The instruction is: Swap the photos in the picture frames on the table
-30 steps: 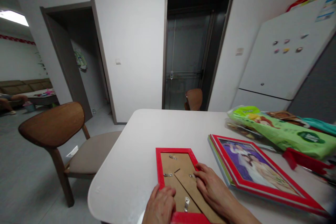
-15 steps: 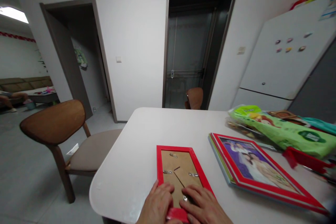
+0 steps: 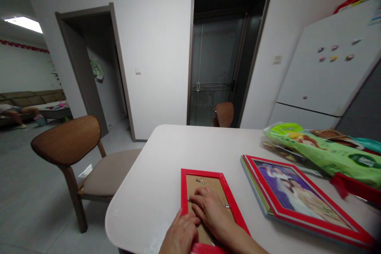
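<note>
A red picture frame [image 3: 205, 200] lies face down on the white table [image 3: 166, 158], brown backing board upward, directly under both hands at the near table edge. The left hand [image 3: 182, 234] rests palm down on the near left part of the frame, fingers loosely curled, pressing rather than gripping. The right hand [image 3: 212, 211] lies flat across the backing board just beyond the left hand, fingers extended toward the frame's left rail and a small metal clip [image 3: 190, 200]; it grasps nothing. A second metal clip [image 3: 227, 206] shows just right of the right hand. Further right of the hands, apart from the frame, lies a stack of red frames [image 3: 294, 198] with a photograph facing up. Beyond that stack lies a green package [image 3: 324, 152]. Left of the hands, off the table, stands a wooden chair [image 3: 80, 158].
</note>
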Demonstrator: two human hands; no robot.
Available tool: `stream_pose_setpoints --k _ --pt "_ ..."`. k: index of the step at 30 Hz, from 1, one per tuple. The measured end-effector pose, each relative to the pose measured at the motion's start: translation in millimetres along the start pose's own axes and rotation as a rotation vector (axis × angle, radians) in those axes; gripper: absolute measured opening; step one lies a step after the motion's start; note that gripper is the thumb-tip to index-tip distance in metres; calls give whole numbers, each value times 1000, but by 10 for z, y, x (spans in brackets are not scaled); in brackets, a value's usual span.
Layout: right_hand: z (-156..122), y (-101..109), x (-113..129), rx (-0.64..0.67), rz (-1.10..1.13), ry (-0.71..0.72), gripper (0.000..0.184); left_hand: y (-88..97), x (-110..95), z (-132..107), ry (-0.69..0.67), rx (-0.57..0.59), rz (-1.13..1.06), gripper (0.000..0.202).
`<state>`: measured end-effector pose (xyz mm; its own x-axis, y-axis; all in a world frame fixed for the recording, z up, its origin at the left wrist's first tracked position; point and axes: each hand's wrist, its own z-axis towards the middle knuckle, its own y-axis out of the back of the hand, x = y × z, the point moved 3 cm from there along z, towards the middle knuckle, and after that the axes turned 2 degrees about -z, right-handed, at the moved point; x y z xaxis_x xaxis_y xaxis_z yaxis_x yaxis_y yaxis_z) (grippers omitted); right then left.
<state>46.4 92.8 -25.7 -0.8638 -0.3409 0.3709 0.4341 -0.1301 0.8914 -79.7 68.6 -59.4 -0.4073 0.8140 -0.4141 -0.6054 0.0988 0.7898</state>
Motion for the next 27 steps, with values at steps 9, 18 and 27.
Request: stream_pose_setpoints --k 9,18,27 --pt "173 -181 -51 -37 -11 -73 19 -22 36 -19 -27 -11 18 30" --pt "383 -73 -382 -83 3 -224 22 -103 113 -29 4 47 55 6" --pt "625 -149 -725 -183 91 -477 10 -221 175 -62 -58 -73 161 7"
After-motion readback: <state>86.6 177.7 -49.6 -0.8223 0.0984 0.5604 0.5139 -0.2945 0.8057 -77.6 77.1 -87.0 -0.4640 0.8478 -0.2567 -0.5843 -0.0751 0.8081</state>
